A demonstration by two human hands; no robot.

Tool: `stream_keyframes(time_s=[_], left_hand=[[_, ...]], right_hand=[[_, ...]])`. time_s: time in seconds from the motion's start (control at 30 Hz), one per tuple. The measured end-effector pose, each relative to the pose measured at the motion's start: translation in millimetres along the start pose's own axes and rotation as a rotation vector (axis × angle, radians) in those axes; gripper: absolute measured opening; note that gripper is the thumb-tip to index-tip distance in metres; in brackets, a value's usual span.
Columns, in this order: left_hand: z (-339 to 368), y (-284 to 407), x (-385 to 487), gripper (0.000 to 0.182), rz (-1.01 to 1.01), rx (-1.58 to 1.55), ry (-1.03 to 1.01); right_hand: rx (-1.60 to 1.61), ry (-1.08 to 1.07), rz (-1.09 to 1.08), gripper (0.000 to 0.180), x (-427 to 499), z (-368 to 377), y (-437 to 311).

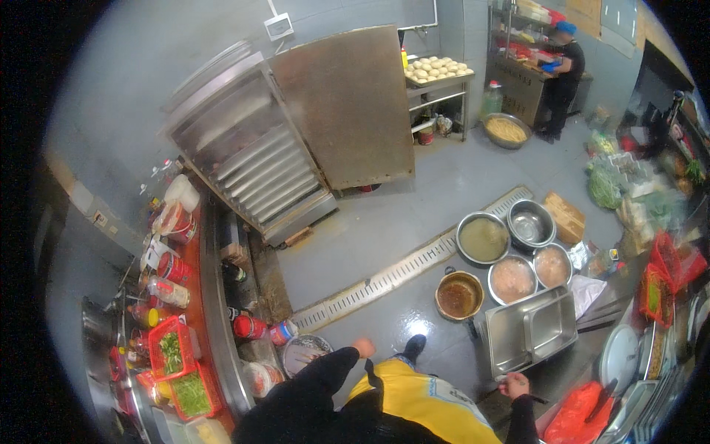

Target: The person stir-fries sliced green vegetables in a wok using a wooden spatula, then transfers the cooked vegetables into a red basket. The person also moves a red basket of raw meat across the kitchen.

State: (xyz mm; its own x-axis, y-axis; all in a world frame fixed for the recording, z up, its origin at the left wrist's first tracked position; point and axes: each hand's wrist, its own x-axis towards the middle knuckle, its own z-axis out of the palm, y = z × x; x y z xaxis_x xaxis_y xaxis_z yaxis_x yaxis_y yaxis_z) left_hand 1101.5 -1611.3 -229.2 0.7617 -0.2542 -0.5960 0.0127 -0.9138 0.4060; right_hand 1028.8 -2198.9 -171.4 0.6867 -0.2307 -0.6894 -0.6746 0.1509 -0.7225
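My left hand (364, 348) hangs over the grey floor, just right of a metal basin (307, 353) that stands on the floor; its fingers are too blurred to read. At the lower right, my right hand (515, 385) is closed beside the near edge of a rectangular divided steel pan (549, 327); something small and white shows at its fingertips, and a dark rod-like thing lies at the hand. Left of the pan stands a pot with brown contents (459, 296). A yellow apron (427, 397) covers my front.
A steel cabinet (266, 161) stands open, its door (346, 111) swung out. A drain grate (383, 283) crosses the floor. Several bowls, one holding greenish liquid (482, 238), stand beside a cardboard box (564, 217). Red baskets (191, 388) line the left counter. A co-worker (566, 77) stands far right.
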Motion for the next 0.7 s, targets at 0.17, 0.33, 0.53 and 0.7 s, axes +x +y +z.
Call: stream_keyframes(time_s=[0.17, 0.33, 0.53, 0.7], left_hand=[[-31, -25, 90, 0.024, 0.636, 0.065, -0.154], [-85, 3, 184, 0.016, 0.707, 0.772, -0.218], [-128, 90, 229, 0.016, 0.678, 0.410, -0.381], [-94, 125, 244, 0.016, 0.556, 0.895, -0.189]], right_hand=[[0.017, 0.022, 0.038, 0.022, 5, -5, -59], [0.073, 0.139, 0.028, 0.014, 15, -24, -78], [0.573, 0.470, -0.034, 0.020, 49, -141, -133], [0.922, 0.471, -0.162, 0.032, 114, -279, -211]])
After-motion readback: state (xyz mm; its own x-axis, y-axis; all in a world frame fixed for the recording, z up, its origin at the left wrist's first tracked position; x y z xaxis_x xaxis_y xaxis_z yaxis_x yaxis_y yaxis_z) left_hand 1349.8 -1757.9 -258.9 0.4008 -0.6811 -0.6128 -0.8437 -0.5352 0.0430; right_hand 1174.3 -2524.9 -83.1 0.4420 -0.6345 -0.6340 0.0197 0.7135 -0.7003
